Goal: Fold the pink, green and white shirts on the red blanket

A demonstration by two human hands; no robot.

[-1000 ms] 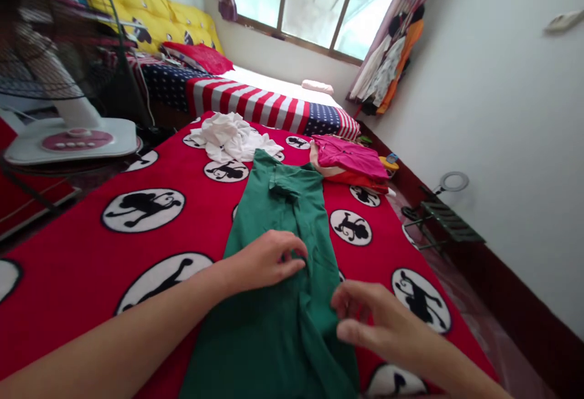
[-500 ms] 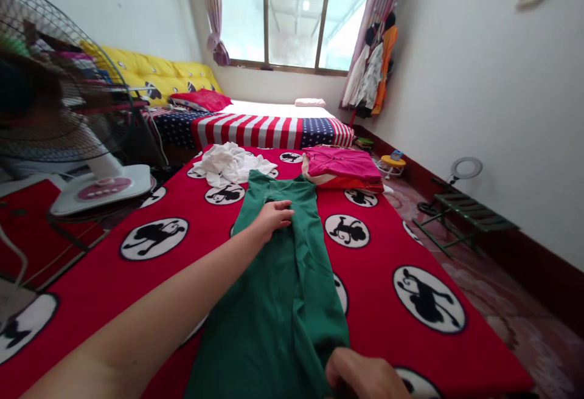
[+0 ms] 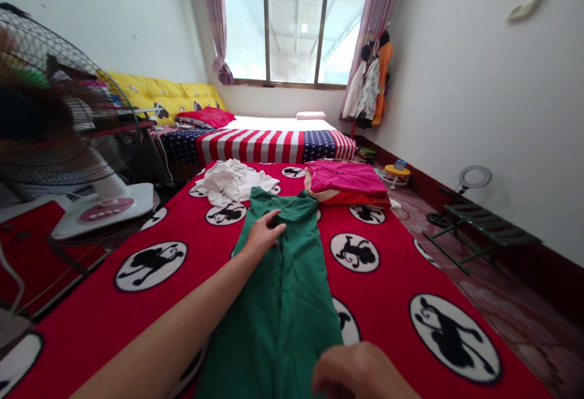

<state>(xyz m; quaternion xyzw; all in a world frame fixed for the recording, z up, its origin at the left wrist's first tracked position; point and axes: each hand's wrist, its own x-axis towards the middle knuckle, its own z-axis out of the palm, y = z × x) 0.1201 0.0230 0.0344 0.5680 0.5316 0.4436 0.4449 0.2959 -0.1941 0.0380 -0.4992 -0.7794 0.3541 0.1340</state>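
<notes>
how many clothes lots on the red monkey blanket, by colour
Green collared garment: 1
White crumpled garment: 1
Pink folded stack: 1
Total: 3

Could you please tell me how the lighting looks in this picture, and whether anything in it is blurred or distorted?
In the head view, the window is bright and slightly washed out, the fan blades at the left are a soft blur, the wide lens makes the walls lean and stretches the red monkey-print blanket, and the right hand is cut off by the bottom edge.
</notes>
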